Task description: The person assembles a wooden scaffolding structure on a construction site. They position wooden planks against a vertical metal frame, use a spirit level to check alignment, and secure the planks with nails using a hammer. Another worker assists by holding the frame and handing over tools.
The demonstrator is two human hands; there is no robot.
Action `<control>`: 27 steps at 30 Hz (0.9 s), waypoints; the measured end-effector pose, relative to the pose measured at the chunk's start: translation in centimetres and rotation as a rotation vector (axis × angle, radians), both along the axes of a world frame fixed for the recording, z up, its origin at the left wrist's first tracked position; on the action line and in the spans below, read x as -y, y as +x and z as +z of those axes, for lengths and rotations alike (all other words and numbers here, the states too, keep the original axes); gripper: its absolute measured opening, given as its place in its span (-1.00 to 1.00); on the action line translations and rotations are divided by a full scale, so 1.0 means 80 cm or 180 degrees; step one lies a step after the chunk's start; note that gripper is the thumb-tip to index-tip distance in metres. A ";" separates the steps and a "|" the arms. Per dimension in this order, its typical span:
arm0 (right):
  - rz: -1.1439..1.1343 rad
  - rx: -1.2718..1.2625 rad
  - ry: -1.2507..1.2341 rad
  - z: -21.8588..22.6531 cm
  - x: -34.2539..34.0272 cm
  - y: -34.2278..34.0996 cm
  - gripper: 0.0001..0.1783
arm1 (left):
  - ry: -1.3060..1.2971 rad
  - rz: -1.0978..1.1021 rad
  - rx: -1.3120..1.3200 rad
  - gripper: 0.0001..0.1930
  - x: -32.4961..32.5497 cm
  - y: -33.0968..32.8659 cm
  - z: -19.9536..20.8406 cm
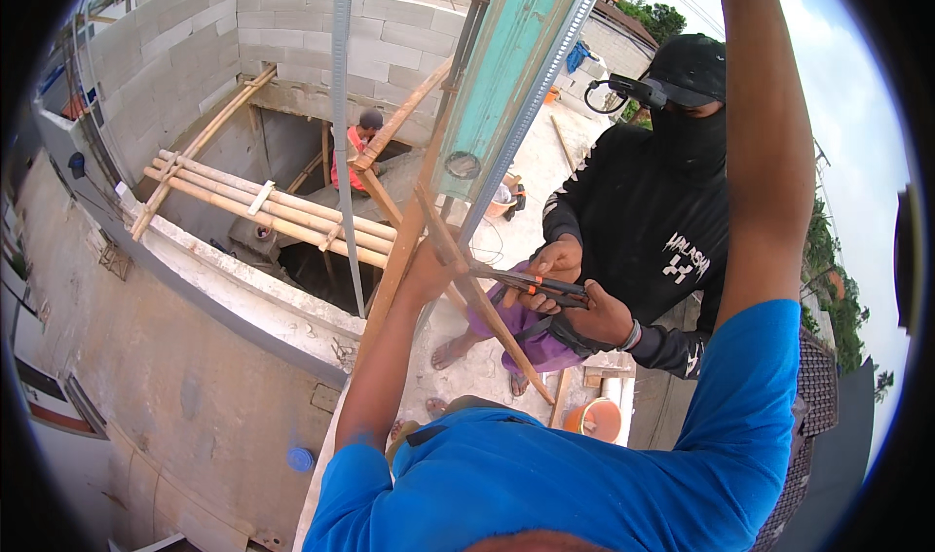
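A pale block wall (pixel 302 41) rises across the back, behind bamboo poles (pixel 321 223) laid side by side over an opening. To the right stands a co-worker (pixel 633 197) in a black hoodie and cap. A teal panel (pixel 511 75) slants up at the centre, with a perforated metal channel (pixel 533 109) along its right edge. Below it, an upright wooden batten (pixel 399 270) and a slanting wooden batten (pixel 506 338) cross. An orange bucket (pixel 594 419) sits by the co-worker's feet. The wearer's left hand (pixel 426 268) is at the battens' crossing, just below the panel; its fingers are largely hidden, so their grip cannot be told. The right hand is out of sight above, its arm raised. Smallest, a black-and-orange hand tool (pixel 550 287) lies in the co-worker's hands.
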State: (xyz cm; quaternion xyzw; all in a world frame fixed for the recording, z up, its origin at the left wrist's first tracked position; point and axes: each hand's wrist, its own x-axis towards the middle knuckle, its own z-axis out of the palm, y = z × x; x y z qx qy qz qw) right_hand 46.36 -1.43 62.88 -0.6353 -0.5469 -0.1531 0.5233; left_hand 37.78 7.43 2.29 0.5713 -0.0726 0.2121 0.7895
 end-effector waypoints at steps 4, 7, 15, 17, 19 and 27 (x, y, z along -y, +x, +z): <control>0.0067 0.0071 -0.0100 0.013 0.009 0.028 -0.20 | -0.0130 -0.0183 -0.0063 0.04 0.010 0.004 0.014; 0.0216 0.0050 0.0121 0.018 -0.003 0.013 -0.39 | -0.0164 -0.0009 0.0039 -0.02 -0.006 -0.004 0.001; 0.0052 -0.0422 0.0064 0.012 0.010 -0.005 -0.21 | -0.0190 -0.0118 0.0077 -0.30 -0.004 0.012 -0.033; 0.0078 -0.0448 0.0048 0.012 0.010 -0.011 -0.21 | -0.0136 -0.0111 0.0035 -0.34 -0.008 0.013 -0.036; 0.0089 -0.0474 0.0059 0.012 0.010 -0.012 -0.22 | -0.0132 -0.0132 0.0013 -0.38 -0.007 0.010 -0.035; 0.0136 -0.0443 0.0046 0.014 0.011 -0.005 -0.28 | -0.0624 -0.0407 0.0277 -0.43 0.000 0.005 -0.024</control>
